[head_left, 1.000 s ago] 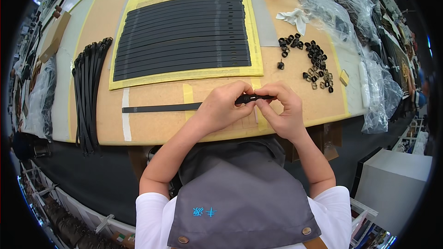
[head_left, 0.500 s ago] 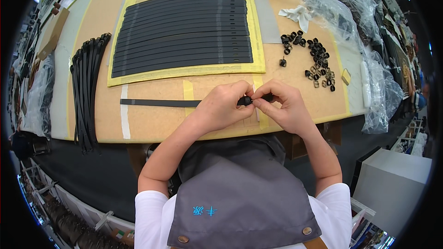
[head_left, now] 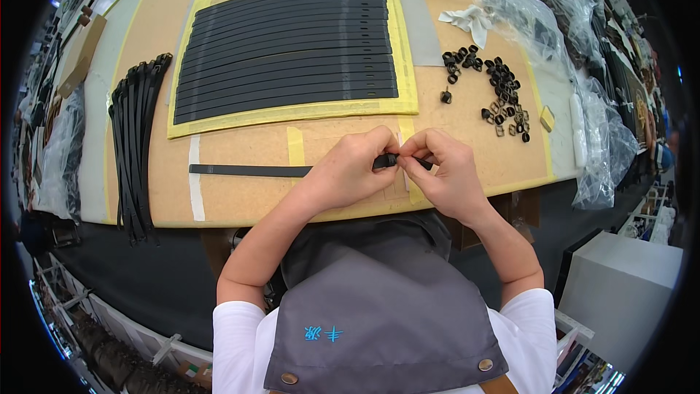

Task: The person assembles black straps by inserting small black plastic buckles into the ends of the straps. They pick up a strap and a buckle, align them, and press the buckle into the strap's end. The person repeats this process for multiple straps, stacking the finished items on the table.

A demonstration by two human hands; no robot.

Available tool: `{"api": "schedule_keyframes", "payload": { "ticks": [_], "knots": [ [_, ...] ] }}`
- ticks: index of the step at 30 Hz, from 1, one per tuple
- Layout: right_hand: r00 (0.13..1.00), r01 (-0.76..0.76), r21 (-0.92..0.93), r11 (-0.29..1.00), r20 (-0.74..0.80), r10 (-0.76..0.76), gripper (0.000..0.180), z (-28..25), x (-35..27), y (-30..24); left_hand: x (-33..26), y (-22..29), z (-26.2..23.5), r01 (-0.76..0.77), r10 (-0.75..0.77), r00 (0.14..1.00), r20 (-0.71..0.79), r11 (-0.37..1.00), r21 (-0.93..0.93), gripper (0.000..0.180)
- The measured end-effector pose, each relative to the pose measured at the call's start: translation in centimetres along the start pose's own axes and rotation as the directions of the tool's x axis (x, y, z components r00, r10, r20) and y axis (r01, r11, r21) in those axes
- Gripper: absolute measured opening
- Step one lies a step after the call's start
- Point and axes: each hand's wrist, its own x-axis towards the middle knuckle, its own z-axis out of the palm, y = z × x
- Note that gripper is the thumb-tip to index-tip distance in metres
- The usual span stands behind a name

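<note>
Strap (head_left: 251, 171) in both hands, near the front edge of a tan table (head_left: 240, 201): its long axis runs left to right, roughly along that edge, from a free end across white tape (head_left: 196, 197) to the fingertips. The left hand (head_left: 350, 168), nearer the long run, pinches the strap close to its right end, thumb and fingers drawn narrow. Just beside, fingertips almost meeting, the right hand (head_left: 450, 174) pinches the end, a dark tip (head_left: 426, 165) showing between its thumb and fingers. What lies between the two pinches is too covered to tell. Loose buckles (head_left: 503, 84) sit beyond the right hand, well apart.
</note>
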Motion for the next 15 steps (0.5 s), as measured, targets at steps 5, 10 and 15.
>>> {"api": "schedule_keyframes", "payload": {
  "ticks": [5,10,15],
  "knots": [
    [0.91,-0.408,0.457,0.79,0.267,0.316,0.019,-0.9,0.9,1.5,0.1,1.1,-0.8,0.044,-0.045,0.996,0.079,0.999,0.018,0.024],
    [0.908,-0.418,0.546,0.726,0.275,0.317,0.023,-1.0,1.1,1.9,-0.3,1.4,-1.0,-0.014,0.015,1.0,-0.011,0.994,0.113,0.028],
    [0.908,-0.419,0.578,0.701,0.291,0.303,0.024,-1.3,0.5,2.6,-0.6,1.6,-1.3,0.037,-0.033,0.999,-0.031,0.992,0.117,0.024]
  ]
}}
